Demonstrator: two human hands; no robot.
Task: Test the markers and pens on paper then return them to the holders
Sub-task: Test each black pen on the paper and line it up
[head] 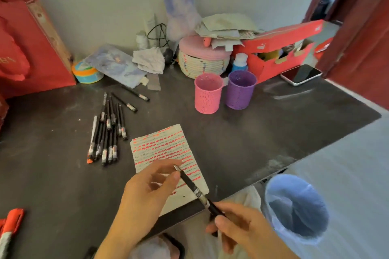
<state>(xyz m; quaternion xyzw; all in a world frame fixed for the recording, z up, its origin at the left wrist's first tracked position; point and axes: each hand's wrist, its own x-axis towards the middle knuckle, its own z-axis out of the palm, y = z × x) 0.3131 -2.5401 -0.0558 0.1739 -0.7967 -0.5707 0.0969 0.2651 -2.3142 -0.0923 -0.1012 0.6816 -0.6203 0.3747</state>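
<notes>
Head view: dusty dark desk (252, 132) by a grey wall (94, 6). One black pen (190, 185) is gripped by the right hand (237, 227); left hand (145, 193) at its tip, grip too blurred to tell. Red marker (10, 223) cut off lower left.

Head-worn wide view, close, forward and down onto desk (63, 174)

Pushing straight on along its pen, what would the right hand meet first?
Probably the fingers of the left hand, near the tip of the slim black pen; the red-marked paper sheet lies below. Depth unclear.
</notes>
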